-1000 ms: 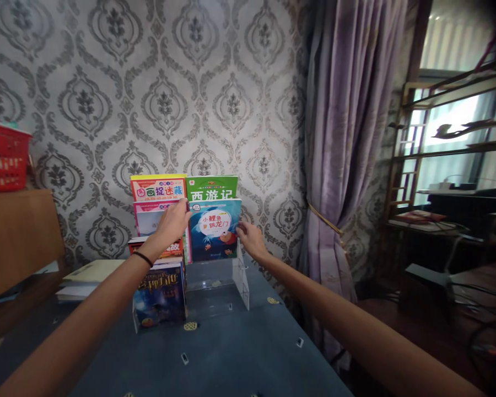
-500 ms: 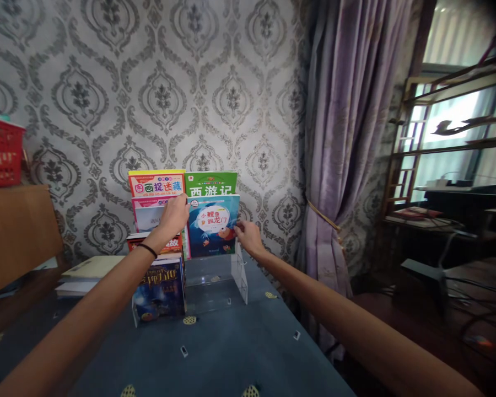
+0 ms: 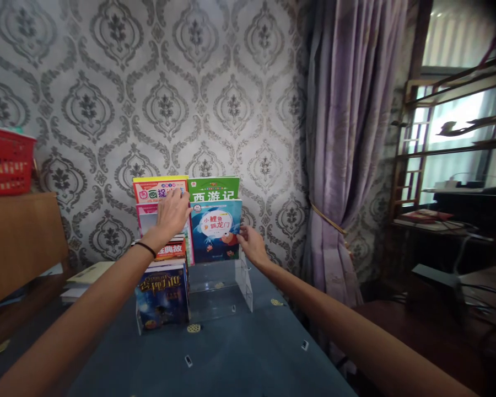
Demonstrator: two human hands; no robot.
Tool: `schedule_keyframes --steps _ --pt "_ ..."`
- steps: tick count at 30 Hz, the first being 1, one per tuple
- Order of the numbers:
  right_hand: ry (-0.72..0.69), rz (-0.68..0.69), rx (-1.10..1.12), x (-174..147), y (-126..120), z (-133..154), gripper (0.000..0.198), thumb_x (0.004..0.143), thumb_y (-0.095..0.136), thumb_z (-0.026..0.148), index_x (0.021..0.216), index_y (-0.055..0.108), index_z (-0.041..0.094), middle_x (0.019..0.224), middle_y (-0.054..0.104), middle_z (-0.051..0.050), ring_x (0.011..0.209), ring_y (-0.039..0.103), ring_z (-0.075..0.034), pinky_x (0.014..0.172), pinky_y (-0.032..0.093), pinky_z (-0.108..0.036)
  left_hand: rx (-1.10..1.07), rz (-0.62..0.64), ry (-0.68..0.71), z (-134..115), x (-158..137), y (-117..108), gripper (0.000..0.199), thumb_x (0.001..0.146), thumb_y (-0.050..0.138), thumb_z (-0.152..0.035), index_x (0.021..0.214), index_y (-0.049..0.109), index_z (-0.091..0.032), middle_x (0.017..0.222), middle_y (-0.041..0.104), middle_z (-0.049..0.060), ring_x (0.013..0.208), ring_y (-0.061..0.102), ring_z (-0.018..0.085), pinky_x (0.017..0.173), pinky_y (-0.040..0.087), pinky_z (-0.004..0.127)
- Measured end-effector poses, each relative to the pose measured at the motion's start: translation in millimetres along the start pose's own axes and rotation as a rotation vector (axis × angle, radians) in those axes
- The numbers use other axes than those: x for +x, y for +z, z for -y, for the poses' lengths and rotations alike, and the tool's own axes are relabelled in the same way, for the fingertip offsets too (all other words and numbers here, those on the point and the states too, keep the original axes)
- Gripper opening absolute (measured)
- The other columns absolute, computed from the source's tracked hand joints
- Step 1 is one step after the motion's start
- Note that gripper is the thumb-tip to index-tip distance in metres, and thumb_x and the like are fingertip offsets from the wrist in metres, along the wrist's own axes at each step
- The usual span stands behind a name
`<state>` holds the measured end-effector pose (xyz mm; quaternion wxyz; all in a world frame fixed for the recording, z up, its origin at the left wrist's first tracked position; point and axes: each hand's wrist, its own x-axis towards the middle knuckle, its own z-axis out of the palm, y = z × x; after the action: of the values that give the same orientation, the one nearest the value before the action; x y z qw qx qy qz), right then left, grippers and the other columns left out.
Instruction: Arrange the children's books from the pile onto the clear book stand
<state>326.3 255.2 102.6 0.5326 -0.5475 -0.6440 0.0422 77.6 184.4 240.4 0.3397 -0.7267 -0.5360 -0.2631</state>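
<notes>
A blue picture book with a fish on its cover stands upright in a clear acrylic rack, in front of a green book. My right hand has its fingers closed at the blue book's right edge. My left hand is beside that book's upper left corner, its fingers loosely stretched and nothing held in them. It partly covers a pink and yellow book behind it. Lower in the rack's left side are a red book and a dark blue book, both upright.
The rack stands on a dark blue tablecloth against a patterned wall. A few flat books lie to its left. Farther left, a red basket sits on a wooden box. A purple curtain hangs at right.
My left hand has loosened from the blue book's upper left corner, its fingers stretching out. My right hand stays at the right edge. The view has shifted slightly, so everything appears lower and farther right.
</notes>
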Motion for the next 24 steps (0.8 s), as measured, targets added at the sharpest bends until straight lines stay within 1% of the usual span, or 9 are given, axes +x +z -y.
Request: schedule_keyframes --steps 2,5,9,12,15,18,21,24 --pt "-0.009 -0.02 0.005 -1.7 0.5 1.4 0.029 0.085 0.058 0.02 0.114 0.064 0.019 0.094 0.075 -0.008 0.082 0.072 -0.023 0.075 0.058 -0.036 0.002 -0.002 0.029 2.4 2.2 -0.4 0.022 0.096 0.058 -0.029 0.114 0.065 -0.017 0.122 0.059 0.017 0.119 0.052 0.034 0.082 0.048 0.041" --pt "-0.026 -0.071 0.005 0.9 -4.3 3.9 0.027 0.087 0.054 0.021 0.112 0.064 0.02 0.102 0.074 -0.01 0.09 0.07 -0.025 0.083 0.057 -0.04 -0.017 -0.008 0.097 4.9 1.0 2.1 0.019 0.096 0.058 -0.026 0.111 0.067 -0.019 0.117 0.06 0.014 0.118 0.05 0.032 0.088 0.047 0.041" --pt "-0.062 -0.166 0.006 15.9 -22.6 11.7 0.03 0.092 0.044 0.023 0.116 0.062 0.019 0.117 0.069 -0.014 0.108 0.065 -0.027 0.095 0.052 -0.044 -0.044 -0.037 0.149 8.2 -7.5 9.0 0.024 0.095 0.057 -0.021 0.117 0.066 -0.02 0.115 0.062 0.012 0.116 0.052 0.03 0.095 0.045 0.04" --pt "-0.168 -0.239 0.037 31.8 -38.9 24.6 0.032 0.095 0.04 0.027 0.118 0.061 0.019 0.121 0.067 -0.014 0.113 0.062 -0.026 0.099 0.05 -0.041 -0.114 -0.032 0.134 9.9 -11.2 13.6 0.028 0.096 0.054 -0.019 0.123 0.063 -0.021 0.115 0.064 0.011 0.114 0.055 0.028 0.093 0.047 0.038" --pt "-0.301 -0.24 0.011 47.5 -50.1 43.4 0.031 0.098 0.038 0.031 0.106 0.066 0.021 0.11 0.069 -0.011 0.106 0.062 -0.025 0.094 0.05 -0.039 -0.184 -0.014 0.098 8.9 -9.7 15.7 0.025 0.096 0.053 -0.018 0.119 0.062 -0.023 0.116 0.066 0.01 0.115 0.058 0.027 0.091 0.048 0.037" --pt "-0.373 -0.156 -0.125 60.2 -54.1 63.7 0.033 0.099 0.039 0.033 0.089 0.068 0.021 0.096 0.068 -0.009 0.095 0.061 -0.023 0.087 0.048 -0.034 -0.235 0.011 0.065 6.6 -5.4 16.1 0.019 0.097 0.052 -0.021 0.114 0.061 -0.023 0.115 0.068 0.01 0.109 0.063 0.026 0.086 0.049 0.035" --pt "-0.4 -0.083 -0.236 68.4 -53.7 80.5 0.036 0.1 0.04 0.034 0.078 0.066 0.021 0.087 0.066 -0.007 0.086 0.059 -0.021 0.08 0.045 -0.03 -0.283 0.038 0.03 6.4 -0.6 16.9 0.016 0.096 0.054 -0.022 0.111 0.06 -0.022 0.108 0.071 0.009 0.099 0.065 0.025 0.08 0.048 0.034" --pt "-0.386 -0.031 -0.267 74.7 -53.5 92.7 0.036 0.098 0.045 0.032 0.073 0.067 0.02 0.076 0.066 -0.006 0.077 0.059 -0.02 0.072 0.042 -0.028 -0.353 0.06 0.002 8.5 3.9 18.9 0.014 0.091 0.058 -0.02 0.105 0.06 -0.022 0.095 0.071 0.006 0.091 0.065 0.024 0.078 0.047 0.034"
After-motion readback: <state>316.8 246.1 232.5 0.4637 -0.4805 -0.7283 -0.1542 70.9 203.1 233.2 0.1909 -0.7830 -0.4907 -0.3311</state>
